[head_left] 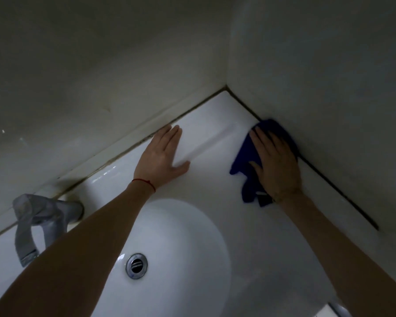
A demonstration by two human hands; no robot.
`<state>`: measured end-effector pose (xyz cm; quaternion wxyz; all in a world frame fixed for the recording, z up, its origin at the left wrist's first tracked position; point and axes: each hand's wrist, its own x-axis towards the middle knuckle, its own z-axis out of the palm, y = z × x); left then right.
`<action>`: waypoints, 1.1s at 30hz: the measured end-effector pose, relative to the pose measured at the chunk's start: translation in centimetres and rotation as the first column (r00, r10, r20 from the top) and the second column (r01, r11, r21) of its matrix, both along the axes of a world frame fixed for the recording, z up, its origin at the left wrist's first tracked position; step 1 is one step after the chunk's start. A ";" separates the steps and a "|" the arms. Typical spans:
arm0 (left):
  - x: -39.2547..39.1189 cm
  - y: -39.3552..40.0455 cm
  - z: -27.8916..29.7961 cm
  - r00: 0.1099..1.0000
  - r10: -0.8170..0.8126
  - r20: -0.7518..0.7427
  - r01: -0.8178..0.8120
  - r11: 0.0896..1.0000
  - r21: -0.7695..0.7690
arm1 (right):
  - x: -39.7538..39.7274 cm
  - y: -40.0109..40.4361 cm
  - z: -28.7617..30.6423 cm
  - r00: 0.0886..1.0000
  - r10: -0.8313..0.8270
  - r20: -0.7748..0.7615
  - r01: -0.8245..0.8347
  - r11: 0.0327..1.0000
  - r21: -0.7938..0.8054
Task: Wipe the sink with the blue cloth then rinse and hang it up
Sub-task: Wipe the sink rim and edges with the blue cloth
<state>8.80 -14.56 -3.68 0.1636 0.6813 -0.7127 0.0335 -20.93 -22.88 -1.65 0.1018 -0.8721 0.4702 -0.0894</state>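
A dim bathroom corner with plain pale walls (101,65) closes round a white sink (215,138), whose flat ledge runs along both walls and meets them at a dark, grimy seam. The oval basin lies toward the near edge, with a chrome drain (136,266) at its bottom, and a chrome tap (41,223) stands at the left end of the back edge.

The blue cloth (245,156) lies on the ledge against the right-hand wall, close to the far corner. The right hand (274,163) is spread flat on it with straight fingers, pressing it to the surface, so the cloth is pinned under the palm and not gripped. The left hand (161,154) rests flat and open on the back ledge beside the wall seam, holding nothing and apparently only bracing; a thin red thread (144,182) circles its wrist.

By the look of it the task is in its first part: the wiping is under way at the right edge of the ledge. Whether the basin or the rest of the ledge has been wiped cannot be told. No water is running from the tap, so rinsing looks still to come, and hanging up too; no hook or rail is in view
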 end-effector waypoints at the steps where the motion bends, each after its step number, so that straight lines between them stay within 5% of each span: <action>1: 0.0 0.0 0.0 1.000 0.000 0.000 0.000 1.000 0.003 | 1.7 -1.2 -0.1 1.000 0.006 -0.013 -0.006 1.000 -0.003; 6: 0.1 0.0 0.1 1.000 0.002 0.007 -0.003 0.999 0.038 | 7.1 -5.1 -0.4 1.000 0.013 0.010 -0.013 1.000 0.015; 14: 0.0 0.0 0.4 1.000 0.008 -0.006 -0.008 0.997 0.074 | 10.0 -6.2 0.1 0.954 -0.035 0.296 -0.012 0.988 0.155; 19: 0.0 -0.3 0.3 1.000 0.005 -0.005 -0.005 0.999 0.053 | 11.4 -4.7 -0.7 0.952 0.218 0.215 -0.240 0.967 0.081; 25: 0.1 -0.1 0.2 0.999 0.017 -0.031 -0.015 0.998 0.061 | 13.1 -7.1 -0.2 0.971 -0.124 0.204 0.112 0.991 0.069; 30: 0.0 -0.2 0.3 0.999 -0.002 -0.043 0.004 0.999 0.032 | 12.6 -5.1 -0.8 0.951 0.253 0.181 -0.262 0.964 0.031; 33: 0.0 -0.1 0.3 1.000 0.022 -0.004 -0.021 0.997 0.075 | 11.4 -8.4 -0.6 0.969 0.171 0.176 -0.181 0.983 0.040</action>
